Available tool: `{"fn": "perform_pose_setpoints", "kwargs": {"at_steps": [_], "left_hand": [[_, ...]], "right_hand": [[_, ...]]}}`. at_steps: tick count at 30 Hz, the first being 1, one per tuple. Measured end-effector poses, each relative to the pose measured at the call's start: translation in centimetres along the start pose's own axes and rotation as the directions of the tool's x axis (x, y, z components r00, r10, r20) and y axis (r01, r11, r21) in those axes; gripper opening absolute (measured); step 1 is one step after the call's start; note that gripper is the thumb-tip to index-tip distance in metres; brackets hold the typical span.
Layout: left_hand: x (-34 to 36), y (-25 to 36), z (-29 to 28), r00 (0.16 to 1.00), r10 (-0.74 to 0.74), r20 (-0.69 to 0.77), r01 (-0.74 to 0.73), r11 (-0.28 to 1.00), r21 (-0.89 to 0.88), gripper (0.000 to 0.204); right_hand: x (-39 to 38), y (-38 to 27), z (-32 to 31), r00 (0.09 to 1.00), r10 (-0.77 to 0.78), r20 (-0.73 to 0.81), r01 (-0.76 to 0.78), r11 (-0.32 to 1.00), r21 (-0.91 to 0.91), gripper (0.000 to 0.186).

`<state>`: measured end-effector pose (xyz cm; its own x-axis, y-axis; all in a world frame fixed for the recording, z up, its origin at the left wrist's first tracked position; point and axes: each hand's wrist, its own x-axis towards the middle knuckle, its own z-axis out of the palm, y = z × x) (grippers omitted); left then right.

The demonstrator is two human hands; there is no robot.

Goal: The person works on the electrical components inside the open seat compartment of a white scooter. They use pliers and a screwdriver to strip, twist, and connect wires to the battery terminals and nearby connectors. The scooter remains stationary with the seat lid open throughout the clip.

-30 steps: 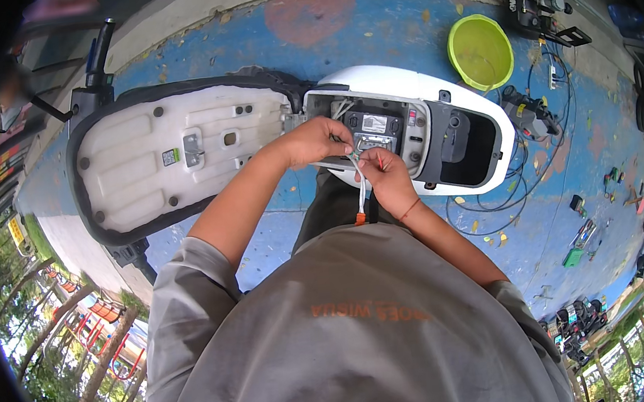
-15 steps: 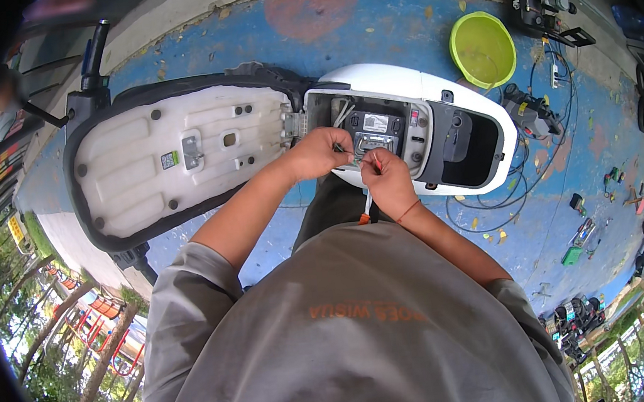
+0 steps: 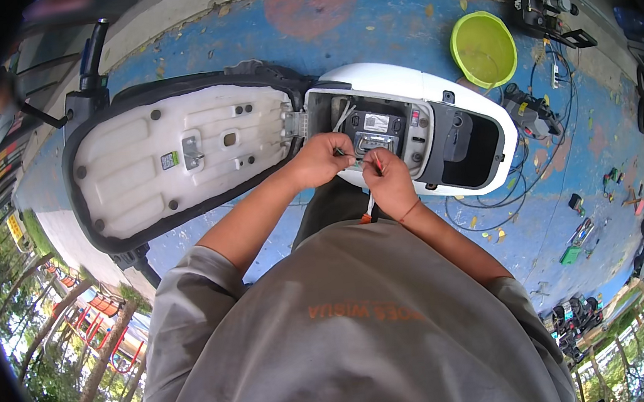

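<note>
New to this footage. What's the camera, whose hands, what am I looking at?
One fisheye camera worn on a person's head looks down, so straight edges curve. The grey-sleeved forearms are the wearer's own. The left hand and right hand meet over a white scooter's open compartment, pinching thin wires together; an orange-tipped tool hangs below the right hand. The raised seat shows its pale underside. On the blue floor: a green bowl, cables and small parts.

Raised seat left of compartment, basin right.
</note>
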<state>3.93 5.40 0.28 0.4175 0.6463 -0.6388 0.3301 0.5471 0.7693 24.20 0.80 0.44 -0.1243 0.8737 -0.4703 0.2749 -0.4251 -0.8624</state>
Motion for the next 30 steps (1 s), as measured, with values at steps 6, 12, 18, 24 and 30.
{"fn": "perform_pose_setpoints", "kwargs": {"at_steps": [6, 12, 18, 24, 30], "left_hand": [[-0.2, -0.7, 0.9, 0.999, 0.011, -0.033, -0.01, 1.0, 0.012, 0.004], [-1.6, -2.5, 2.1, 0.993, -0.029, -0.119, -0.009, 0.951, -0.308, 0.003], [-1.8, -2.0, 3.0, 0.98, 0.002, -0.198, -0.101, 0.864, -0.494, 0.004], [-2.0, -2.5, 3.9, 0.976, 0.0, -0.22, -0.156, 0.705, -0.692, 0.005], [-2.0, -3.2, 3.2, 0.991, 0.006, -0.131, -0.091, 0.75, -0.655, 0.005]], "right_hand": [[-0.2, -0.8, -0.1, 0.997, -0.062, 0.048, 0.061, 0.998, 0.022, 0.006], [0.1, -0.7, -0.4, 0.996, 0.013, 0.09, -0.016, 0.999, 0.034, 0.005], [-0.4, -1.1, -0.5, 0.989, 0.067, 0.131, -0.087, 0.985, 0.149, 0.007], [-0.6, -0.8, -0.4, 0.984, 0.076, 0.162, -0.102, 0.982, 0.158, 0.004], [-0.6, -0.4, -1.1, 0.974, 0.031, 0.226, -0.073, 0.981, 0.178, 0.007]]}}
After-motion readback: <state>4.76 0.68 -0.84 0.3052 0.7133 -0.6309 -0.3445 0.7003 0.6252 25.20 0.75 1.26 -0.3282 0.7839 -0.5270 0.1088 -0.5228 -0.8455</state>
